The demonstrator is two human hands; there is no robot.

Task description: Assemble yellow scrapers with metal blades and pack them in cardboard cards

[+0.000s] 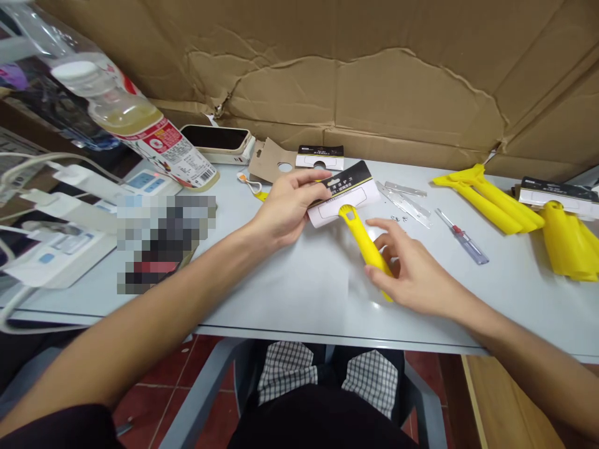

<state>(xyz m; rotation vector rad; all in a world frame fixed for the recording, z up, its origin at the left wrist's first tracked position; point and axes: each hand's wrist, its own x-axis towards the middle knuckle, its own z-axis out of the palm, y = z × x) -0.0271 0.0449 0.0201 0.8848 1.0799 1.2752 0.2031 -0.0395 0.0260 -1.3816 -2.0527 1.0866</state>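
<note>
Left hand pinches the printed card at its left edge, thumb on top. Yellow handle sits to the right of the left fingertips, upper end over the card, lower end running past the right hand. Right thumb crosses the handle near its lower end; forefinger extends clear of the thumb, other fingers loosely curled. Can't tell if they grip. Both forearms reach in from the near side, converging. Small screws lie just beyond the right fingers, screwdriver off to their right.
</note>
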